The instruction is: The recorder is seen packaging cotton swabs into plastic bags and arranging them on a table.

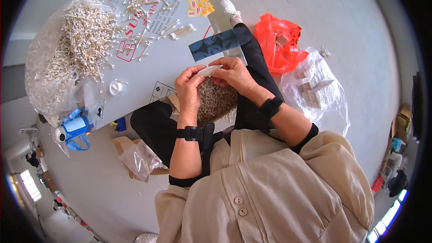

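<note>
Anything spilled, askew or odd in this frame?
Yes: cotton swabs lie scattered loose across the grey board, away from the big heap. Both hands, left hand and right hand, hold a small clear packet.

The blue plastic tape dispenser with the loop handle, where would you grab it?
By the loop handle on the blue plastic tape dispenser, I'd guess, coming from the open floor side below. The loop sticks out toward you, while the grey board and clear bag of cotton swabs crowd its top.
</note>
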A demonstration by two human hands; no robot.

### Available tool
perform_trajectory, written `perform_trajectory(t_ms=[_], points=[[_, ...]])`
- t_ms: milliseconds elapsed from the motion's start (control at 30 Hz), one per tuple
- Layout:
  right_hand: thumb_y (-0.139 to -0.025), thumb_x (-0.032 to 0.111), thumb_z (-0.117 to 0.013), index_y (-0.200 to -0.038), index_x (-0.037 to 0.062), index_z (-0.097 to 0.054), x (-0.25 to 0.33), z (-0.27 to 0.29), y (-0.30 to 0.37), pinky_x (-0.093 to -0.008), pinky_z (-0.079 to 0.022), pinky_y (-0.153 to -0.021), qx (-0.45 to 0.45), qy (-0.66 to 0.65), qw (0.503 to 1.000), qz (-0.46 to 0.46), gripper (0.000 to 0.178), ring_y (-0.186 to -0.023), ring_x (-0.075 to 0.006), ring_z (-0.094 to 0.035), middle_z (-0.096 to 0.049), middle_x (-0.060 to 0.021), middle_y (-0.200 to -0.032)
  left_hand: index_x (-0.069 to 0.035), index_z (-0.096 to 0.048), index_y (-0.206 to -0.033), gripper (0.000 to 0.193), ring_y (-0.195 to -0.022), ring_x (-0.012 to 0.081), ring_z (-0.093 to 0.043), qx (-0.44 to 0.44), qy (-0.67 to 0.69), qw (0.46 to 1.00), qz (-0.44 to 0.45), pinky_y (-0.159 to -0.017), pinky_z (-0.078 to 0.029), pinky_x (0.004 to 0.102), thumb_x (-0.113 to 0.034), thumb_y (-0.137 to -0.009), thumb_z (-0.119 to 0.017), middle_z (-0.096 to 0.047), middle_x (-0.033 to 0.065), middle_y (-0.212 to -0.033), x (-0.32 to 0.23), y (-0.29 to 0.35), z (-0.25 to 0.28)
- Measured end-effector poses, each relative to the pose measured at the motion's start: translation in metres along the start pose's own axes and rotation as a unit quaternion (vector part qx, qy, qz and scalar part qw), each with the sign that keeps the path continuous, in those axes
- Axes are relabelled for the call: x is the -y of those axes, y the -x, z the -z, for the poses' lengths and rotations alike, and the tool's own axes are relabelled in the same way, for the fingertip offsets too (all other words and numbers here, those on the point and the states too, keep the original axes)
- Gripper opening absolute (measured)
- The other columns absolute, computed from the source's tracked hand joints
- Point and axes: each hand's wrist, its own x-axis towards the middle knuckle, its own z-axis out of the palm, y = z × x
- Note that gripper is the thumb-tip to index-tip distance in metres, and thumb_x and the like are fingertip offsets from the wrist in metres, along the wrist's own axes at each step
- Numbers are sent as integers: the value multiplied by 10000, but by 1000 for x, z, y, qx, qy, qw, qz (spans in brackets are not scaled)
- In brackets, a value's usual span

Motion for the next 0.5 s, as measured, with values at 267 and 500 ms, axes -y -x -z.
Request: perform_trajectory(t_ms=[267,500], points=[[-936,194,-588,-1177,-18,-646,8,0,3,-210,-538,-637,15,-125,991,-50,326,-692,-107,-663,-707,-83,-893,77,-681,-1002,230,-896,170,-654,23,53,998,-22,-841,-538,300,42,-822,-541,-683,118,-1002,-1,1,3],[-956,219,-612,-1200,-36,-630,13,0,0,-218,-559,-649,17,-82,994,-74,354,-721,-114,-683,-708,-85,-925,60,-690,-997,153,-925,155,-644,19,47,999,-18,-858,-525,282,10,-877,-608,-688,109,-1028,-2,1,0]])
